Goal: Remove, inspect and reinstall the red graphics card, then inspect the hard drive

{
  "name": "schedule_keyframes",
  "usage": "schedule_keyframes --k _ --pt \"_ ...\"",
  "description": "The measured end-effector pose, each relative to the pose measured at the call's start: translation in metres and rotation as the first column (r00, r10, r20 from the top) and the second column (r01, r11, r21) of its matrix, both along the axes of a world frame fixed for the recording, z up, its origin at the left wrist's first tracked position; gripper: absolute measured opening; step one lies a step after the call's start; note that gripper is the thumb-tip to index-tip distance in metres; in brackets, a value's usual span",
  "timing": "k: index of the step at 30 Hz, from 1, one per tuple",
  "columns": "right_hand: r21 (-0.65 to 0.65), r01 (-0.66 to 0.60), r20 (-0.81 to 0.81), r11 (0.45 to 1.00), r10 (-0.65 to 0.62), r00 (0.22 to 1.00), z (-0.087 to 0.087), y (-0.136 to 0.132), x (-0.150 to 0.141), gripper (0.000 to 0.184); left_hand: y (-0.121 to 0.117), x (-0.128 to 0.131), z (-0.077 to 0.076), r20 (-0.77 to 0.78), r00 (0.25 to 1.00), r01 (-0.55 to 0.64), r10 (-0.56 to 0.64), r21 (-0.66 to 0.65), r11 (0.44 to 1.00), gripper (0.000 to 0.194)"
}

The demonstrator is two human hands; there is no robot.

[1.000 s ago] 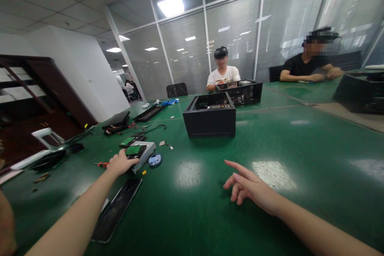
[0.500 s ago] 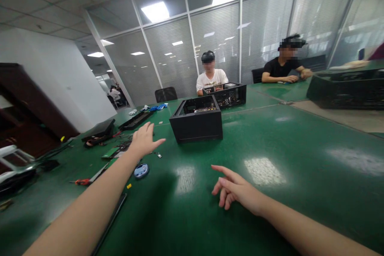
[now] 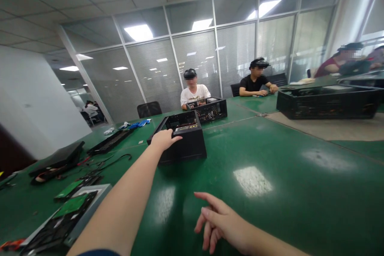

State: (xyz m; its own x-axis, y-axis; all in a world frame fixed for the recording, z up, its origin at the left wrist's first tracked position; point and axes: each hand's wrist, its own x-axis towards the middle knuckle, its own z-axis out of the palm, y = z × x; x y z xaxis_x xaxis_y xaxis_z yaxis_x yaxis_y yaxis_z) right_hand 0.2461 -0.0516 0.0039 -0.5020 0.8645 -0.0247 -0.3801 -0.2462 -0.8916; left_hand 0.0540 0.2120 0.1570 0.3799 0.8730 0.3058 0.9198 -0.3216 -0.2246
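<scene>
A black computer case (image 3: 186, 148) lies open-topped on the green table (image 3: 228, 148), with parts showing inside it. My left hand (image 3: 163, 140) is at its near left rim, the fingers hooked over the edge and the thumb along the outer front face. Those fingertips are partly hidden behind the rim. Nearer to me, my right hand (image 3: 216, 224) hovers over the table, holding nothing. Its index finger points out and the other fingers are loosely curled and apart.
Behind stands a second open case (image 3: 211, 112), before a person (image 3: 195, 92) in white. Another case (image 3: 327, 104) is at right, near a person (image 3: 255, 82) in black. Circuit boards (image 3: 72, 204), a black panel (image 3: 109, 142), cables (image 3: 117, 158) and blue gloves (image 3: 144, 123) lie left.
My left hand has moved forward from above the table onto the case's rim. The right hand keeps about the same pose. The view has turned to the right and tilted up.
</scene>
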Motion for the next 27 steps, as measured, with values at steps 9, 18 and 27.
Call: schedule_keyframes --k 9,18,27 --pt "0.037 0.06 -0.017 0.998 -0.059 0.998 -0.014 0.005 -0.002 0.075 -0.006 -0.008 -0.003 0.004 1.0 0.015 -0.015 0.062 0.998 0.068" --pt "0.241 0.704 0.051 0.668 -0.733 0.679 0.01 0.034 0.05 0.051 -0.068 -0.007 0.001 -0.029 1.0 -0.002 0.005 0.102 0.995 0.073" --pt "0.217 0.868 0.062 0.447 -0.894 0.445 0.004 0.06 0.102 0.054 -0.206 -0.005 0.0 0.037 0.998 0.055 -0.058 0.068 0.996 0.07"
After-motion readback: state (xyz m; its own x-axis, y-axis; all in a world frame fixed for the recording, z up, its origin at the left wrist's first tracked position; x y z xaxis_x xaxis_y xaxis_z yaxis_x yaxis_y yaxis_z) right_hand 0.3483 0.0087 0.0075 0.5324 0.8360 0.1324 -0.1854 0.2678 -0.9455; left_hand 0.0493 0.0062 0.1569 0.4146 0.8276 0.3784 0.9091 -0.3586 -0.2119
